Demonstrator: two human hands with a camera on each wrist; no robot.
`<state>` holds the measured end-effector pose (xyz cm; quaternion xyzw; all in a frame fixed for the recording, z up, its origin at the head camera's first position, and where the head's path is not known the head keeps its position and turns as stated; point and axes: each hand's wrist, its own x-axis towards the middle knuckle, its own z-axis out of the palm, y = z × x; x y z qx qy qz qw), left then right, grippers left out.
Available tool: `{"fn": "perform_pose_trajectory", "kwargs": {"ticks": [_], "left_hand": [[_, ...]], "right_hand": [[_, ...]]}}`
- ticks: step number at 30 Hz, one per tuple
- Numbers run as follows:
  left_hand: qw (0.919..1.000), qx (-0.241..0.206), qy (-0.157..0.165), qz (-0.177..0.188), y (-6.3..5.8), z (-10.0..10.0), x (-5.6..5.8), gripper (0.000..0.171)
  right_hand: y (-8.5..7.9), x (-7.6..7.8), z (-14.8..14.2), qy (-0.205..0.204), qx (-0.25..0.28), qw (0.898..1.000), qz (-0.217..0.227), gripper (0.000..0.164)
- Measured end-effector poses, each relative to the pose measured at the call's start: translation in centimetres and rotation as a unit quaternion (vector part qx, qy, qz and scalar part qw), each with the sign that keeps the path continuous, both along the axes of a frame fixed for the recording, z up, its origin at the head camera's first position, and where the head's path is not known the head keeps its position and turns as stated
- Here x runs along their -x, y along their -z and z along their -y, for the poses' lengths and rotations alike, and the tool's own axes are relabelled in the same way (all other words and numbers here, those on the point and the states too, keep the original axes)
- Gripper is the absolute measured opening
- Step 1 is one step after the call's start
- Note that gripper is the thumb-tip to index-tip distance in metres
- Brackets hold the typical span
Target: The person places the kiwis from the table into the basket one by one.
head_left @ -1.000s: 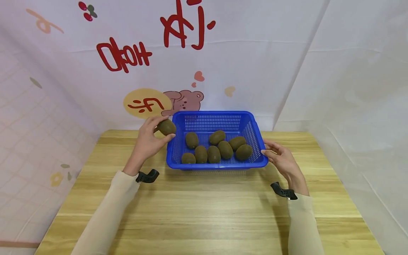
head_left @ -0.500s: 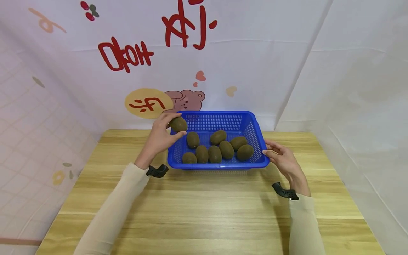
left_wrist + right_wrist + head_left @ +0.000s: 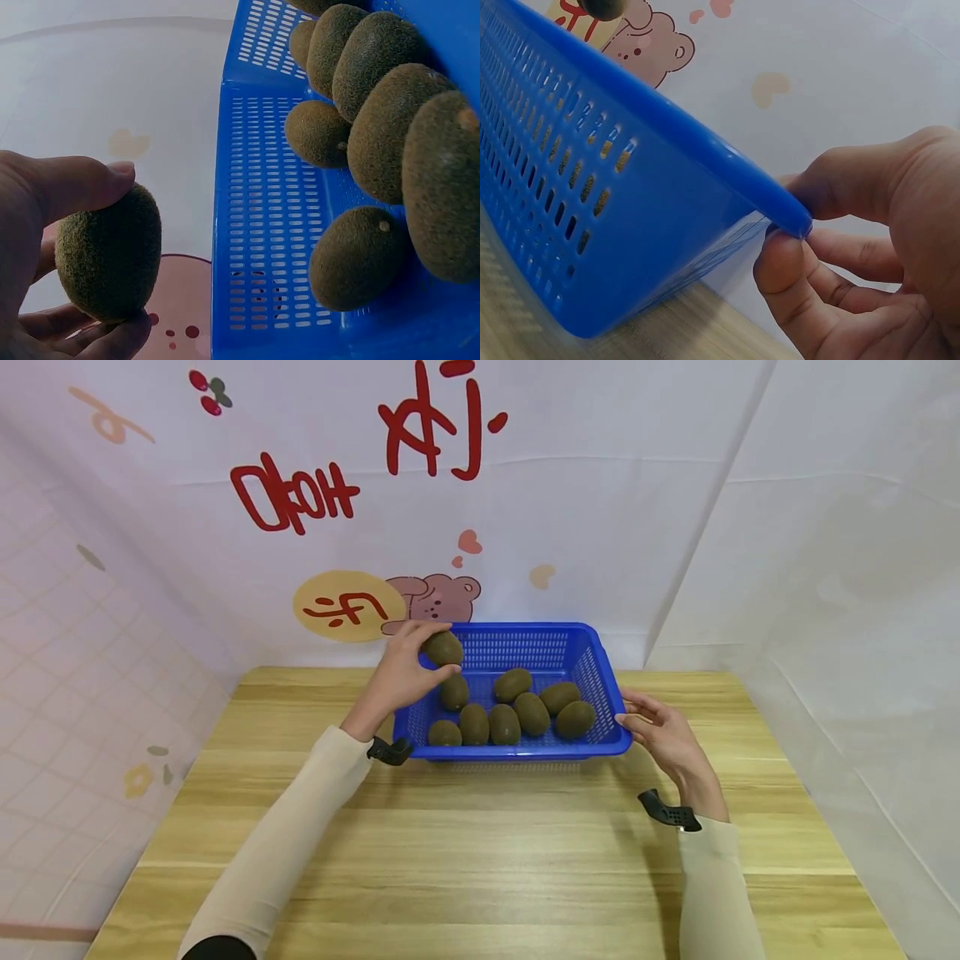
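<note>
A brown fuzzy kiwifruit (image 3: 445, 649) is pinched between the thumb and fingers of my left hand (image 3: 400, 677), over the left end of a blue plastic basket (image 3: 517, 752). The left wrist view shows that held kiwifruit (image 3: 112, 255) upright, thumb on top and fingers below. Inside the basket lie several more kiwifruits (image 3: 532, 714), mostly toward its front and right. At the basket's right end, my right hand (image 3: 673, 745) pinches the rim; the right wrist view shows thumb and fingers around the rim's corner (image 3: 791, 214).
The basket stands on a wood-grain table (image 3: 480, 852), close to its back edge. Behind it hangs a white printed cloth (image 3: 600, 527) with red lettering and a bear. Similar white cloth flanks both sides. Each wrist wears a black strap mount (image 3: 670, 812).
My left hand has carried the kiwifruit rightward, from beside the basket's left rim to above its inside. My right hand has stayed on the rim, and the basket has hardly moved.
</note>
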<state>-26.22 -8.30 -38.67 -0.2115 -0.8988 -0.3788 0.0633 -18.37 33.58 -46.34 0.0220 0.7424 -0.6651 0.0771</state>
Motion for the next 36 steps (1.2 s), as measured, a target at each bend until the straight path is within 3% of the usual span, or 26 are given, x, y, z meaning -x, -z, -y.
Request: {"fn": "perform_pose_trajectory", "kwargs": {"ticks": [9,16,31,36], "left_hand": [[0.9994,0.013,0.028,0.013,-0.1,-2.0,1.2,0.066],[0.9995,0.011,0.028,0.002,0.2,-2.1,1.7,0.063],[0.9996,0.005,-0.01,-0.025,-0.8,-0.1,0.5,0.06],[0.9993,-0.006,-0.029,-0.025,-0.3,1.0,0.4,0.063]], "right_hand": [[-0.1,0.1,-0.1,0.0,-0.007,1.0,-0.004,0.064],[0.1,0.3,0.1,0.002,-0.007,1.0,-0.005,0.065],[0.1,0.4,0.0,0.001,-0.003,1.0,-0.009,0.063],[0.1,0.4,-0.3,-0.003,-0.058,0.998,-0.027,0.061]]}}
